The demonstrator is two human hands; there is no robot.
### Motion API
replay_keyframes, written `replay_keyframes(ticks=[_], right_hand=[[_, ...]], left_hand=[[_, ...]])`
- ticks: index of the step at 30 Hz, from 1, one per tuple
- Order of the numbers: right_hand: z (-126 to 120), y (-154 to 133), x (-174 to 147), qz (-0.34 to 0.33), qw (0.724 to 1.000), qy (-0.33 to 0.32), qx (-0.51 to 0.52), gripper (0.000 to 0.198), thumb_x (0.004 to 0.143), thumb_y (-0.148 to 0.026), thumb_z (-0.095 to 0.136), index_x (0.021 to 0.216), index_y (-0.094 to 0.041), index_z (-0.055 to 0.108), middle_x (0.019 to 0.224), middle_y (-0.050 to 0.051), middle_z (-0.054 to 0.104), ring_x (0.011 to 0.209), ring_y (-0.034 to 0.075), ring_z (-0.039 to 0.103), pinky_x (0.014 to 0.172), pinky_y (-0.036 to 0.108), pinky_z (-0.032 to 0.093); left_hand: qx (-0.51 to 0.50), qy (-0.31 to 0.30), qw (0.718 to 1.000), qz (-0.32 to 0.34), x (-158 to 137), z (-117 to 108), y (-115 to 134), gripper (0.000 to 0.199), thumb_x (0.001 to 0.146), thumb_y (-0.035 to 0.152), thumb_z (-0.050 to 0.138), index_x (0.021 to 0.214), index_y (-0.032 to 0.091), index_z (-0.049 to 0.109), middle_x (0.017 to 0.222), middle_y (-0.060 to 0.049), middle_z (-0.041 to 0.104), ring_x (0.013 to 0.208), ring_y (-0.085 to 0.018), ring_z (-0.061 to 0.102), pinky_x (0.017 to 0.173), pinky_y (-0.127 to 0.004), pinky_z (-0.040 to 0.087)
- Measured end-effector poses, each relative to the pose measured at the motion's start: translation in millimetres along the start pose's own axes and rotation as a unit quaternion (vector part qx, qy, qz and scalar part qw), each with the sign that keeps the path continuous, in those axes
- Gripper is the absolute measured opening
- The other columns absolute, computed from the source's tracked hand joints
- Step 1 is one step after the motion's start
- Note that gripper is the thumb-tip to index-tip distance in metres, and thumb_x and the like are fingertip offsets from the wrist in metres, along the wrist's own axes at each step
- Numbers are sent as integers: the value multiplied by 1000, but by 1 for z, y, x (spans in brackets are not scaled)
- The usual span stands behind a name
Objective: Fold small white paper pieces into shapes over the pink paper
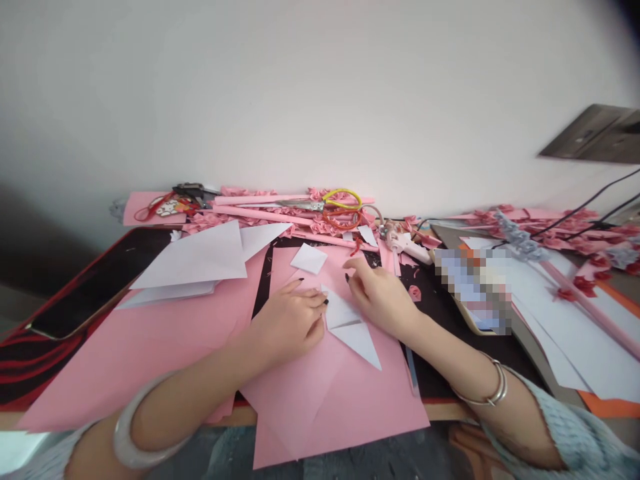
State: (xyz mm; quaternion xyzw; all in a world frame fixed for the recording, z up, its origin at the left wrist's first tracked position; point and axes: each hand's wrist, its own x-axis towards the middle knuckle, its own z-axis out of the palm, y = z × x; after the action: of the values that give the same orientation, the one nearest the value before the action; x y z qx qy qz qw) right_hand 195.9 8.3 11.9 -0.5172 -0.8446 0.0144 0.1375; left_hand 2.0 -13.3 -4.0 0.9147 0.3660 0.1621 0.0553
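Observation:
A piece of folded white paper [345,308] with a triangular flap [359,341] lies on pink paper in front of me. My left hand [293,323] is at its left side, fingers bent and closed along the edge, with one finger stretched forward. My right hand [383,297] is by its upper right side, thumb and index finger curved and apart with nothing visible between them. Its other fingers are partly hidden. Just beyond my fingertips is a small white paper square [309,259]. Pink sheets [370,407] spread under both hands and overhang the table's front edge.
Larger white sheets [197,257] and a dark phone [95,287] are at left. Scissors [345,199] rest on pink paper rods and scraps along the wall. A pale glue gun [407,245] and a second phone [473,293] lie at right, near white sheets [575,320] and paper flowers [523,240].

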Motion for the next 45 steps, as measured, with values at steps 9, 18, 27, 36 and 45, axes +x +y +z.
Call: replay_keyframes(ticks=[9,18,27,36,45], right_hand=[[-4,-9,-7,85,987,-140,-8,20,80,-39,56,75,-19,56,69,3,65,62,17,60,49,23,31],[0,-1,-2,96,957,-27,271,21,81,-22,49,62,-19,40,55,-4,47,51,9,42,50,20,30],[9,-2,-4,67,870,-7,489,6,84,-20,46,89,-21,42,58,-7,46,50,9,42,49,20,31],[6,0,-3,66,819,42,568,15,81,-15,52,92,-18,62,87,3,63,78,12,59,69,25,45],[8,0,-4,79,747,16,660,23,70,-18,69,93,-21,69,91,2,71,83,15,66,78,29,53]], left_hand=[[-51,48,997,-20,2,5,-6,27,85,15,42,92,20,68,103,-3,69,102,-19,60,104,-44,32],[-412,94,886,-192,7,3,-3,72,86,28,50,143,32,8,135,-7,45,113,-21,53,91,-33,43],[-490,108,832,-236,10,-4,-1,76,84,26,53,144,24,6,49,11,31,44,-7,29,44,-19,22],[-458,95,852,-234,9,-4,-4,40,84,35,53,121,21,57,96,-4,67,86,-19,59,74,-28,46],[-508,135,822,-220,12,0,-6,48,74,29,68,120,22,57,115,-4,64,100,-21,60,87,-31,47]])
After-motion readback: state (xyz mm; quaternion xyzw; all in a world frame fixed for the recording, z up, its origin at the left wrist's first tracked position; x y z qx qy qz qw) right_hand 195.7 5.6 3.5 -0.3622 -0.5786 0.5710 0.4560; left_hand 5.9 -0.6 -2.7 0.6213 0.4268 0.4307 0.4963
